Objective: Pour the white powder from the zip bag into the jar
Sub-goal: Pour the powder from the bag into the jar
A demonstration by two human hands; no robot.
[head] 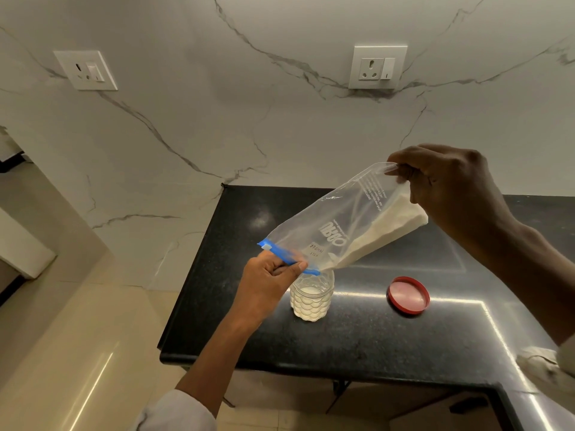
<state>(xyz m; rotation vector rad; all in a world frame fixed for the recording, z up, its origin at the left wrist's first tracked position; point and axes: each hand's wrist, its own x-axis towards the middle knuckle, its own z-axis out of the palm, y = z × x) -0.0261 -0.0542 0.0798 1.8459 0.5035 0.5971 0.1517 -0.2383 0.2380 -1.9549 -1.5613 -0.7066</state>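
A clear zip bag (336, 225) with a blue zip strip hangs tilted over the black counter, mouth down-left, bottom up-right. White powder (382, 231) lies along its lower edge, running toward the mouth. My left hand (267, 281) pinches the blue zip edge right above the jar. My right hand (451, 191) holds the bag's raised bottom corner. The clear textured jar (311, 300) stands open on the counter directly under the bag's mouth, with white powder filling much of it.
The jar's red lid (408, 295) lies upside down on the black counter (357, 346), right of the jar. The counter's left and front edges drop to a tiled floor (77, 337). A marble wall with two sockets rises behind.
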